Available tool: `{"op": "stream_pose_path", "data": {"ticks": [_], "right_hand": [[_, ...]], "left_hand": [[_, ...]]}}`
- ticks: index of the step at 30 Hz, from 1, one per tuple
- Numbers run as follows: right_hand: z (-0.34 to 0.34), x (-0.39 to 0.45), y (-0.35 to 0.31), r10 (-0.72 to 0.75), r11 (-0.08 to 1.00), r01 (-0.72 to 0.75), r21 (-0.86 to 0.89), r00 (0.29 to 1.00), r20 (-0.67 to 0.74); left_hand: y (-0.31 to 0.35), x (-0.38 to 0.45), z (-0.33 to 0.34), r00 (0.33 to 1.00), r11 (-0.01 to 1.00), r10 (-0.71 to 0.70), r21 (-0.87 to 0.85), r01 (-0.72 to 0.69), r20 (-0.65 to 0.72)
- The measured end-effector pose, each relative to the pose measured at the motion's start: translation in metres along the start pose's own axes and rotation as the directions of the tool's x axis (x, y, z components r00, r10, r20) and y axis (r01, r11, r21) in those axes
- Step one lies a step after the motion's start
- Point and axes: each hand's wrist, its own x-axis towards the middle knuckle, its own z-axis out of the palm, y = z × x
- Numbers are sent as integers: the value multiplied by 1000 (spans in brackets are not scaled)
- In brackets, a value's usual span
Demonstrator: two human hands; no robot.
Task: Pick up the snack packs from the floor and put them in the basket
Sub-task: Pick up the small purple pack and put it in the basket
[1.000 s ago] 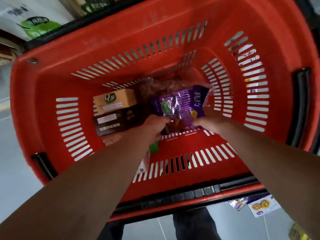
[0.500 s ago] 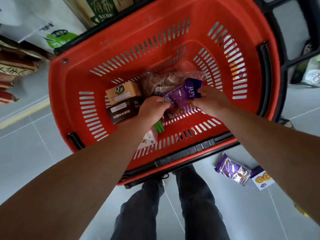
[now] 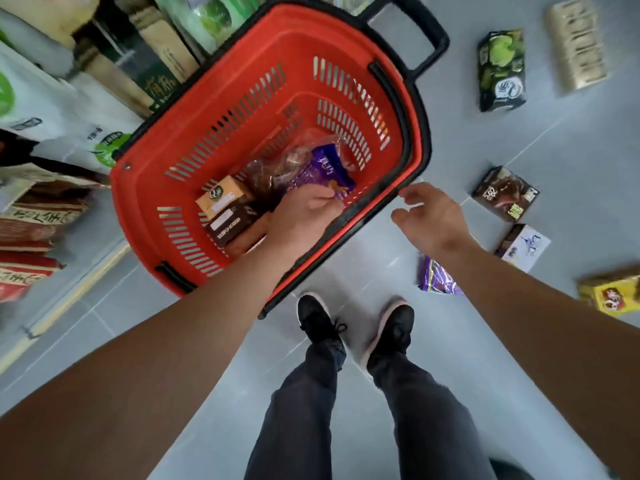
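A red basket [image 3: 162, 188] with black trim stands on the grey floor. Inside lie a purple snack pack [image 3: 327, 169], a clear bag of brown snacks [image 3: 277, 168], a tan box [image 3: 221, 195] and a dark brown box [image 3: 230, 223]. My left hand [image 3: 304, 216] is down in the basket, fingers closed on the near edge of the purple pack. My right hand [image 3: 429, 220] hovers outside the basket's right rim, fingers apart and holding nothing. On the floor to the right lie another purple pack [image 3: 436, 277], a brown box [image 3: 505, 194], a white and purple box [image 3: 524, 245], a yellow box [image 3: 613, 296] and a green pack [image 3: 500, 69].
Shelves with bagged goods [image 3: 45, 109] line the left side, close to the basket. A beige pack [image 3: 576, 46] lies at the far right. My two feet [image 3: 356, 323] in black shoes stand just below the basket. The basket's black handle [image 3: 415, 29] sticks out at the top.
My right hand has let go of the purple pack and moved out of the basket to the right. The view has pulled back, showing the floor and more packs.
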Motion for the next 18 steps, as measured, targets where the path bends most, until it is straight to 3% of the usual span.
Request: {"op": "stream_pose_path", "data": {"ticks": [3, 9, 18], "right_hand": [[-11, -14, 34, 75, 997, -75, 24, 997, 17], [-67, -33, 159, 227, 964, -232, 129, 972, 53], [-105, -20, 348, 349, 915, -361, 181, 932, 95]], "left_hand": [[14, -9, 28, 999, 998, 25, 65, -27, 26], [31, -22, 155, 995, 977, 24, 210, -43, 92], [-14, -5, 330, 986, 940, -157, 313, 134, 52]]}}
